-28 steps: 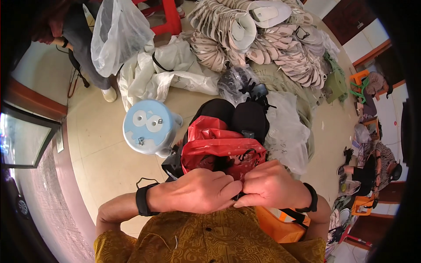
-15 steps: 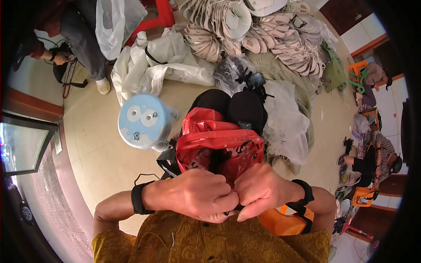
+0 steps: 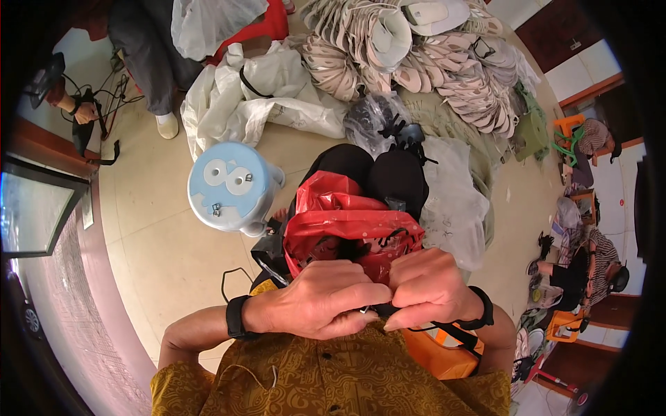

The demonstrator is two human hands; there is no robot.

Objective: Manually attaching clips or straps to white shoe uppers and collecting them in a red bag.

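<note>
My two fists meet just on the near side of the red bag [image 3: 326, 225], which lies open across my lap. My left hand [image 3: 326, 298] and my right hand [image 3: 430, 288] are both closed, fingers curled in and thumbs pressed against them, clamped on a small black piece [image 3: 379, 309] that shows only in the gap between them; my own knuckles cover the rest, so I cannot tell its shape. The hands also block part of the bag's near edge, and its inside is too dark to make out. My black-clad knees [image 3: 399, 184] rise at the far side of the bag. To the left of it and a little beyond stands a blue stool [image 3: 225, 180] with a cartoon face; farther past that, a white sack [image 3: 229, 118] lies crumpled on the floor. Straight beyond the bag, past my knees, sits a dark bundle in clear plastic [image 3: 366, 126], and behind it a big heap of pale shoe parts [image 3: 388, 48]. Clear plastic sheeting [image 3: 454, 208] spreads to the bag's right. Well off to its far left is another person's hand [image 3: 87, 112].
</note>
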